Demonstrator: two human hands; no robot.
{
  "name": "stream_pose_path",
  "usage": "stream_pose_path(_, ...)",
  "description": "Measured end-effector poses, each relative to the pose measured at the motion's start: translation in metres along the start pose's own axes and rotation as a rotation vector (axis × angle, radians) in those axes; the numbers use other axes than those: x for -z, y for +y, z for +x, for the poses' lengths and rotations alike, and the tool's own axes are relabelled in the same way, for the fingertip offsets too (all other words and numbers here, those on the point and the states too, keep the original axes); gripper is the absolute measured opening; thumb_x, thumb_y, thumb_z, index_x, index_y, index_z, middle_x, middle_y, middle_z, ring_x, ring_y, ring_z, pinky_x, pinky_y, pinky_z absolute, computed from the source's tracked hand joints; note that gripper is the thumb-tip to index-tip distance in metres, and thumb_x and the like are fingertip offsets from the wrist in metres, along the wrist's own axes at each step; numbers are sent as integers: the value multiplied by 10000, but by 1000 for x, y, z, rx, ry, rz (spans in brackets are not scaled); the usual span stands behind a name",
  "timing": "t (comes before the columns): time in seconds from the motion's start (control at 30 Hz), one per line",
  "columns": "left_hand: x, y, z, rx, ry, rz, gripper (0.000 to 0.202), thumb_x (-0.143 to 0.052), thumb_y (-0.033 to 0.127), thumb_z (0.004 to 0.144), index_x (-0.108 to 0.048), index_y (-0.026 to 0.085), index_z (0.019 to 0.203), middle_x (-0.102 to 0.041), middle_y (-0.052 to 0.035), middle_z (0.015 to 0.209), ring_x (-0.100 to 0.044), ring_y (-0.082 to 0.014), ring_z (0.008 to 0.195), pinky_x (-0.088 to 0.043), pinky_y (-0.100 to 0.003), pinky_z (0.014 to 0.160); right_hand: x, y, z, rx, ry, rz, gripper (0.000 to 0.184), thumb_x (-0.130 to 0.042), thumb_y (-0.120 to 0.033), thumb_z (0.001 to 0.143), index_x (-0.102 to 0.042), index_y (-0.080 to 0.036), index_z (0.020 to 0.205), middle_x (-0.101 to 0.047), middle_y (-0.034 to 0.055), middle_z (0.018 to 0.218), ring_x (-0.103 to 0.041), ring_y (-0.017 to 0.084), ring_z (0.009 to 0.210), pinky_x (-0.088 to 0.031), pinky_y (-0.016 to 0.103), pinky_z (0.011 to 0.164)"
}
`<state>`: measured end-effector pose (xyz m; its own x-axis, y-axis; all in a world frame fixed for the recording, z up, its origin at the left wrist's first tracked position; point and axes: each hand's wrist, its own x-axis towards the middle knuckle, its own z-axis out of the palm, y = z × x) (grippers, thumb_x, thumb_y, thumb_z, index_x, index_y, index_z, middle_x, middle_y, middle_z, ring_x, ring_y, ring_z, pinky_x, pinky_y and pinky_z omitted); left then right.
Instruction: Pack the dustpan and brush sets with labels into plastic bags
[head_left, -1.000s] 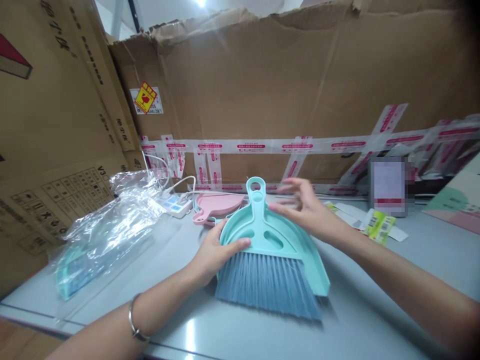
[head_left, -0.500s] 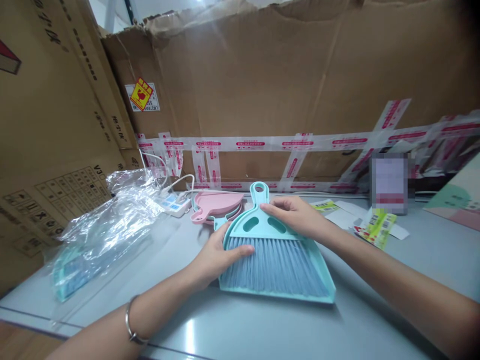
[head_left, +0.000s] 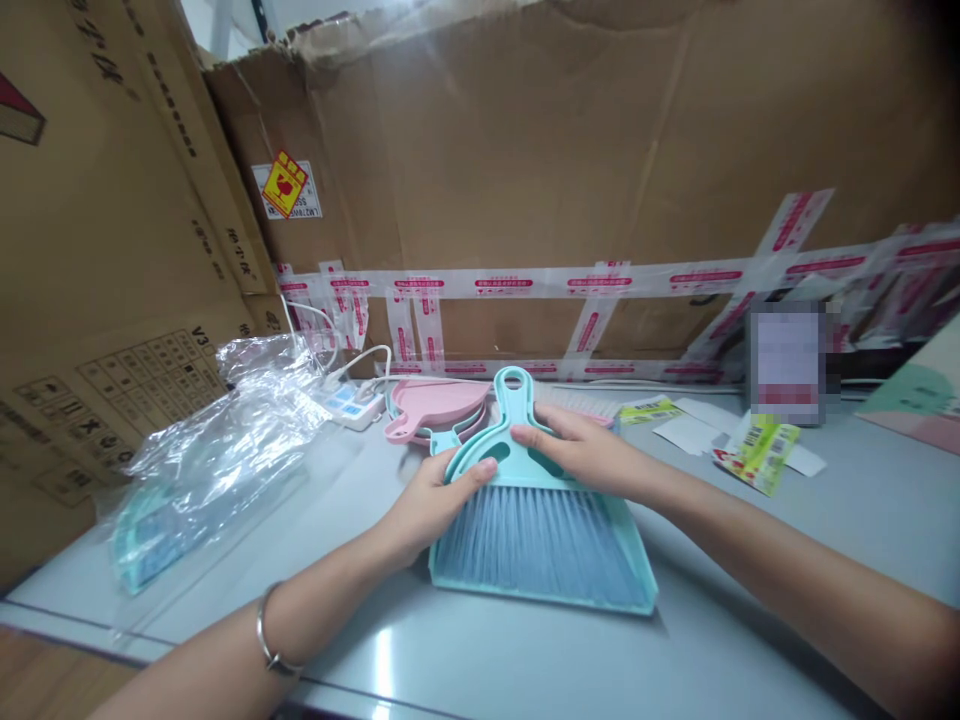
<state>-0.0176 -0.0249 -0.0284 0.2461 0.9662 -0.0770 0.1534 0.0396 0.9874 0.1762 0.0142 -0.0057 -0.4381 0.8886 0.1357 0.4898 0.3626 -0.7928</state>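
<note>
- Nearest the camera, on the front of the grey table (head_left: 480, 670), the left forearm comes in wearing a thin metal bracelet (head_left: 271, 650).
- Just beyond it, a teal dustpan (head_left: 639, 565) lies flat on the table with its open lip toward the camera. A hand brush (head_left: 534, 545) with blue bristles is nested inside it.
- At the pan's left rim, the left hand (head_left: 424, 505) is clamped on the dustpan, fingers curled under the edge and thumb pressed across the brush's teal shoulder.
- On the other side, the right hand (head_left: 583, 452) is closed over the brush's teal head, fingers wrapped near the base of the looped handle.
- To the left, crumpled clear plastic bags (head_left: 217, 450) lie on the table, one with something teal inside.
- Behind the hands, a stack of pink dustpans (head_left: 433, 405) lies beside a white power strip (head_left: 352, 405).
- Farther right, printed labels (head_left: 757, 452) lie scattered.
- At the back, taped cardboard boxes (head_left: 525, 180) wall in the table.
</note>
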Motion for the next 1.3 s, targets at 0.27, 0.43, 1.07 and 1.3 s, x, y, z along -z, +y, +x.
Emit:
stream_pose_path(0.27, 1, 0, -1, -67, 3, 67, 368, -599, 478, 766, -640, 159, 945, -675, -52, 992, -597, -235, 954, -453, -310, 819, -3, -3, -4, 35, 48, -165, 313, -407, -449, 881, -557, -177, 919, -613, 53, 865, -567, 215, 845, -448, 377, 784)
stream_pose_path(0.43, 1, -3, -1, -77, 5, 93, 364, -611, 473, 756, -645, 160, 938, -677, -46, 978, -594, -236, 950, -450, -319, 822, -5, -1, -3, 70, 57, -150, 291, -427, -430, 876, -560, -182, 947, -621, 53, 901, -568, 220, 888, -448, 382, 805)
stream_pose_path(1.07, 7, 1, 1, -100, 147, 54, 425, -610, 486, 756, -646, 187, 1056, -693, -48, 1039, -615, -248, 981, -474, -327, 820, -12, 8, -80, 702, 313, -1126, 264, -389, -162, 899, -587, -196, 728, -605, 75, 787, -513, 191, 690, -387, 336, 626)
stream_pose_path(1.3, 10, 7, 1, -70, 156, 43, 392, -612, 480, 758, -644, 193, 1023, -693, -36, 1031, -621, -238, 967, -476, -311, 811, 13, 22, -91, 955, 175, -833, 165, -462, -251, 884, -608, -275, 811, -668, 23, 811, -606, 175, 794, -451, 345, 748)
